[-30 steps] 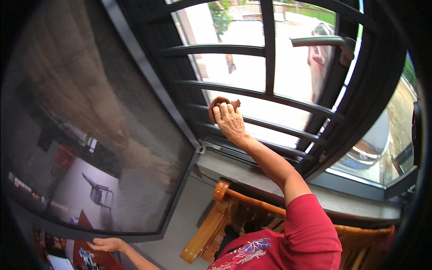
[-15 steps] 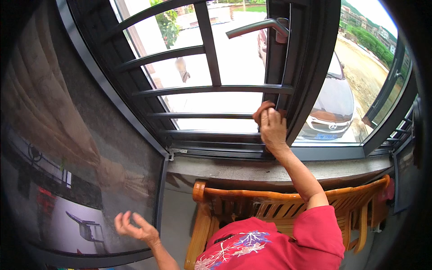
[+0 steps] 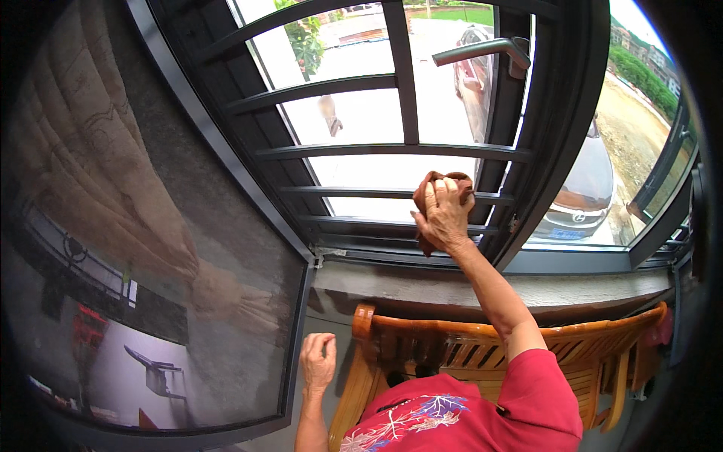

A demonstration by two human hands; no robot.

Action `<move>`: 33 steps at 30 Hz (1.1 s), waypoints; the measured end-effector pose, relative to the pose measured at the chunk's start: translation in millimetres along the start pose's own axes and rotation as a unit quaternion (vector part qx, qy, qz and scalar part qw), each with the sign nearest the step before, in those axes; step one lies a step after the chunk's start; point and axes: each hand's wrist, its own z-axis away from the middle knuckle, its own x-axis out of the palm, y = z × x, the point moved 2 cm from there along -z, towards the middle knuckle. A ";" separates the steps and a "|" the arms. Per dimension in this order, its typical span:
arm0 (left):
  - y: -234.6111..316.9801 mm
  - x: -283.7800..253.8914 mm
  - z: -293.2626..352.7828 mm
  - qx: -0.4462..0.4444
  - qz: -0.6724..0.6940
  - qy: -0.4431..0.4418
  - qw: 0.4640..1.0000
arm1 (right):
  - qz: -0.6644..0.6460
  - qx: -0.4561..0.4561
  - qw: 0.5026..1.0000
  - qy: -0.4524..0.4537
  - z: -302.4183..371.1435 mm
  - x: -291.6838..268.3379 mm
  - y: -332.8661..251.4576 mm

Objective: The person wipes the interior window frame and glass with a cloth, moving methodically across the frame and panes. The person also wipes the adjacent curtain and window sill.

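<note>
A reddish-brown cloth (image 3: pixel 421 197) is bunched under my right hand (image 3: pixel 447 212), whose fingers press it against the lower dark bars of the window grille (image 3: pixel 354 191). Part of the cloth hangs below my palm. My left hand (image 3: pixel 318 363) is raised beside the edge of the opened screen panel (image 3: pixel 226 226), apart from it. Its fingers are loosely curled with gaps between them, and nothing shows in it.
A grey lever handle (image 3: pixel 482 50) juts out above the bars. Below the window runs a pale sill (image 3: pixel 422 285), with a slatted wooden bench (image 3: pixel 482 339) in front of it. A parked car (image 3: pixel 580 188) stands outside the glass.
My right hand has shifted left along the bars with the cloth, away from the upright frame. My left hand has moved right and its fingers have curled in. The view has shifted too.
</note>
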 end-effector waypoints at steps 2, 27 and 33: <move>-8.2 11.7 0.5 -0.006 0.015 -0.028 0.999 | 0.003 -0.021 0.999 0.024 -8.6 13.5 -15.8; -75.1 21.9 37.2 -0.124 0.105 -0.131 0.978 | -0.127 -0.283 0.938 0.152 -124.3 95.2 -250.0; -70.7 37.7 23.3 -0.082 0.120 -0.149 0.978 | -0.067 -0.260 0.959 0.088 -115.0 83.7 -202.0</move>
